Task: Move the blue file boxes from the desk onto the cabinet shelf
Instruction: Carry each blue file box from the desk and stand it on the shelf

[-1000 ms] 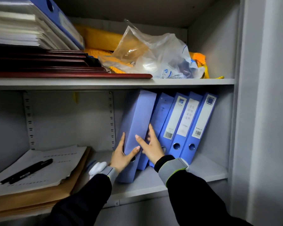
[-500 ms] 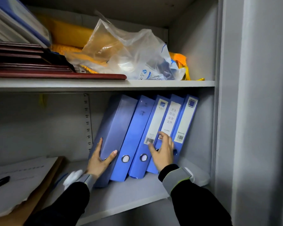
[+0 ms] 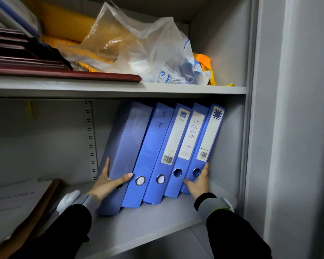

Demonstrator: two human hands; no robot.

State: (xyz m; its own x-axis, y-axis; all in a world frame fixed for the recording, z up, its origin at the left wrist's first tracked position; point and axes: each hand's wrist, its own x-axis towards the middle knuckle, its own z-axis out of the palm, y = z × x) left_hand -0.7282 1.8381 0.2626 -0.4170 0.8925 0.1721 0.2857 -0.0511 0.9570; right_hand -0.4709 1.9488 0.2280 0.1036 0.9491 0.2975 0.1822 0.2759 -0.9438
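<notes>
Blue plastic file boxes (image 3: 157,152), five in a row, stood on the grey metal cabinet shelf (image 3: 148,221), all leaning to the right with spines outward (three carried white labels). The left hand (image 3: 108,181) clasped the paler, widest box (image 3: 123,152) at the row's left end, thumb across its spine. The right hand (image 3: 197,184) lay spread against the lower edge of the rightmost box (image 3: 206,144). A clear plastic bag (image 3: 138,51) sat on the shelf above.
</notes>
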